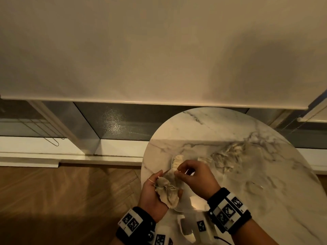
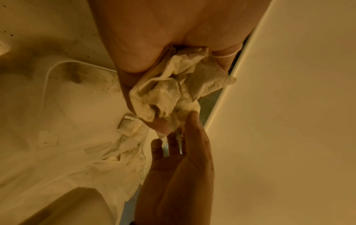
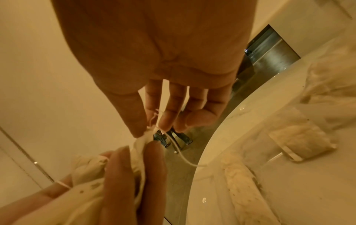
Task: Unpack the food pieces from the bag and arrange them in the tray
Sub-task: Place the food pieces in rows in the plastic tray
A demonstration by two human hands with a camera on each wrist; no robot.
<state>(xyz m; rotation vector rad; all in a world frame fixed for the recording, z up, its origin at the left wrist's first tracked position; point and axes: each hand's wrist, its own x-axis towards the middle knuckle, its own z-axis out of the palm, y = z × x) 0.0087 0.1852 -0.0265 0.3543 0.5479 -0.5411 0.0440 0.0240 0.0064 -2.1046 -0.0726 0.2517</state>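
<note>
A crumpled pale bag (image 1: 168,191) with a thin white string (image 1: 171,187) lies in my left hand (image 1: 153,188), whose fingers curl round it above the table's near-left edge. The string loops over that thumb. My right hand (image 1: 179,171) pinches the bag's gathered mouth (image 3: 143,139) between thumb and forefinger, its other fingers loosely spread. Under the hands sits a clear tray (image 2: 48,79) holding two pale food pieces (image 1: 177,160) (image 1: 204,159). What is inside the bag is hidden.
The round marble table (image 1: 265,200) ends just left of my hands, with wooden floor (image 1: 70,191) below. A clear plastic bag holding more pale food (image 1: 230,156) lies at the right of the tray. A lowered blind (image 1: 159,50) hangs behind.
</note>
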